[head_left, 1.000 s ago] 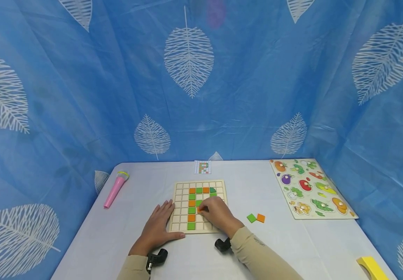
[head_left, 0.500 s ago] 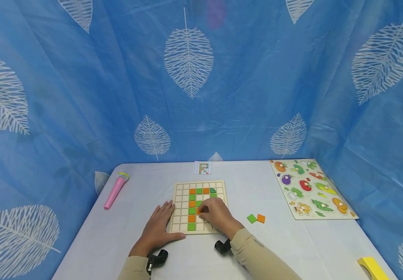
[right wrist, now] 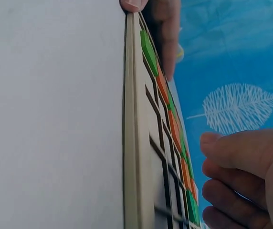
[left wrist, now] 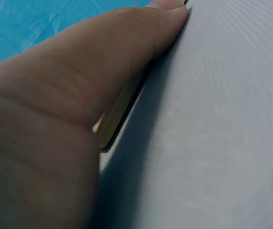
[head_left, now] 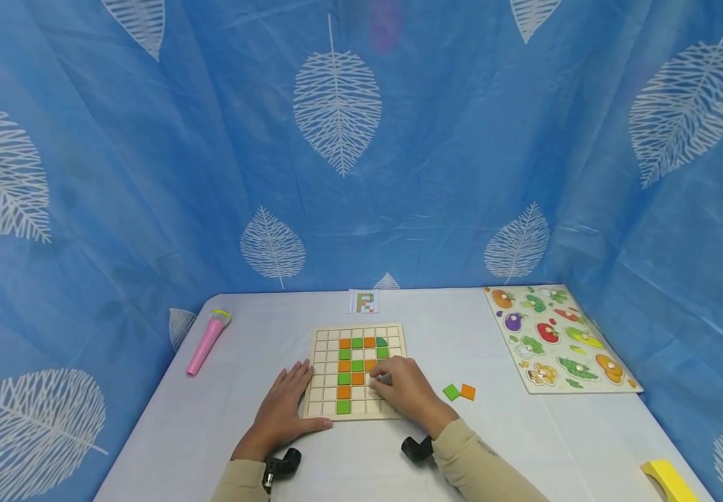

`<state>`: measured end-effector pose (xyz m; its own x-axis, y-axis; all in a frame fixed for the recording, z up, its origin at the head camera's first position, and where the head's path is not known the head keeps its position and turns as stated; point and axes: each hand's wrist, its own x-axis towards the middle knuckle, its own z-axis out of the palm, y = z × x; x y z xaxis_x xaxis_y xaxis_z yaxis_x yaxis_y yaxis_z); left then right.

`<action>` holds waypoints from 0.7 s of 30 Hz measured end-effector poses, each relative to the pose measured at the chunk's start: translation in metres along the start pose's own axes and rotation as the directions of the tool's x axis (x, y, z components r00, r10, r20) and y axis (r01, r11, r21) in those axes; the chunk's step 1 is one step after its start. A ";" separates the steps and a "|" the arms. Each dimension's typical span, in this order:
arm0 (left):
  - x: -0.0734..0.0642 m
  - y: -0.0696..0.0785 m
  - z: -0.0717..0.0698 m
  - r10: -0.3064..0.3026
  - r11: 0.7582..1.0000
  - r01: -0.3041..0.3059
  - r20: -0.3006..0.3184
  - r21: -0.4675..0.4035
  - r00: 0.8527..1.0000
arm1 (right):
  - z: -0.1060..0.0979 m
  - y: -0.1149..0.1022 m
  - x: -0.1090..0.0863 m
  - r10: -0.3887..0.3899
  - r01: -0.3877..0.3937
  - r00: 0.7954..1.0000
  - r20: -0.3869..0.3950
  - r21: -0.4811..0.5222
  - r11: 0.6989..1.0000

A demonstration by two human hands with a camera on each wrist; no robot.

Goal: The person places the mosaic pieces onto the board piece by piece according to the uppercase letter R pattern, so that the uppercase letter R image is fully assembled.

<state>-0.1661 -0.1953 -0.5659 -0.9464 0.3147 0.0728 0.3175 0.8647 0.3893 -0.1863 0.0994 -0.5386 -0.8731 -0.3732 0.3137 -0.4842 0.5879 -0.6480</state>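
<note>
A wooden grid board lies on the table, with orange and green square tiles set in its cells. One orange tile sits just left of my right hand, which is over the board's right part. In the right wrist view the thumb and loosely bent fingers hold nothing. My left hand rests flat at the board's left edge, fingers spread, thumb along the near edge. The left wrist view shows that thumb against the board's side. Some right-hand cells are hidden by my right hand.
Loose green and orange tiles lie right of the board. A pattern card lies behind it. A pink toy microphone is at left, a vegetable puzzle board at right, and a yellow block at the near right.
My right hand has let go of the orange tile, which now lies in a cell right of the green one. The hand has moved to the right; the left hand stays put.
</note>
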 end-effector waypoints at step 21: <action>0.000 0.001 0.001 -0.016 1.000 0.016 0.003 -0.014 1.000 | -0.030 0.022 -0.023 0.040 -0.043 0.994 -0.105 -0.027 0.999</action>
<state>-0.1661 -0.1936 -0.5664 -0.9511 0.3020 0.0644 0.3016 0.8639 0.4034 -0.1786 0.1423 -0.5392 -0.8930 -0.2722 0.3585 -0.4475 0.6225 -0.6421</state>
